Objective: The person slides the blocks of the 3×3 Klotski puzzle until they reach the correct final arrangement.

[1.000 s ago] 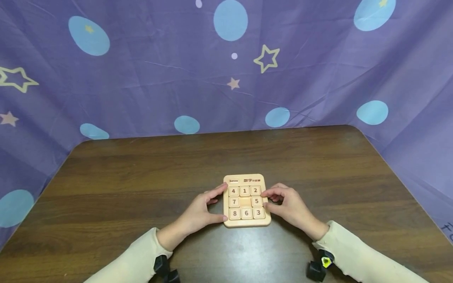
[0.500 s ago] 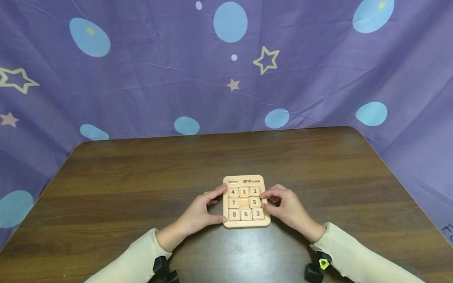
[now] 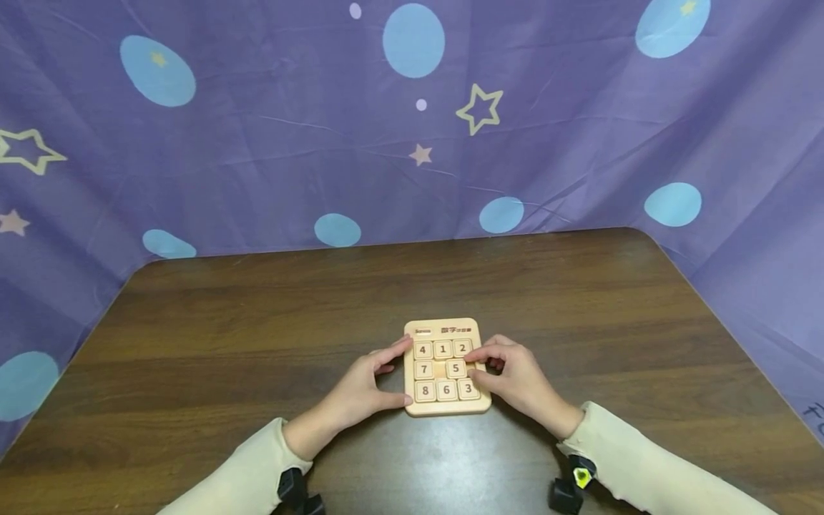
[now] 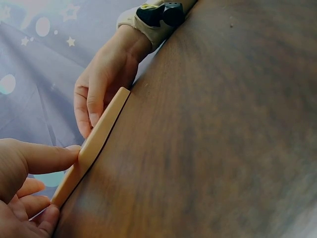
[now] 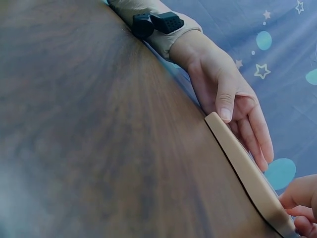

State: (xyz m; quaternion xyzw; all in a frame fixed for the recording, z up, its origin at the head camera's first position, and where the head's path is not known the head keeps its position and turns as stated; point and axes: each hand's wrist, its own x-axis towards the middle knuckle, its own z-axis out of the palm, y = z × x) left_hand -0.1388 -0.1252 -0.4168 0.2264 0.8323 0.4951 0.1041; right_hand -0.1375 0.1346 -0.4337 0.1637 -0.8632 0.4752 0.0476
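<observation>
A wooden number slide puzzle (image 3: 447,408) lies flat on the table, with numbered square tiles in its tray. In the head view, the tile marked 5 (image 3: 455,368) sits partway between the middle and right columns of the middle row. My right hand (image 3: 523,379) holds this tile at its right side between thumb and index finger. My left hand (image 3: 356,386) holds the puzzle by its left edge, index finger near the top corner and thumb near the bottom. Both wrist views show the board only edge-on, hiding its tiles.
The dark wood-grain table (image 3: 257,307) spreads around the puzzle on every side. Behind it hangs a purple cloth (image 3: 277,114) with blue ovals and stars. A black device sits on each wrist, beside the pale sleeves (image 3: 650,458).
The tile marked 5 has slid left out of the right column toward the middle, with my right thumb and index finger following it. My left hand stays at the board's left edge.
</observation>
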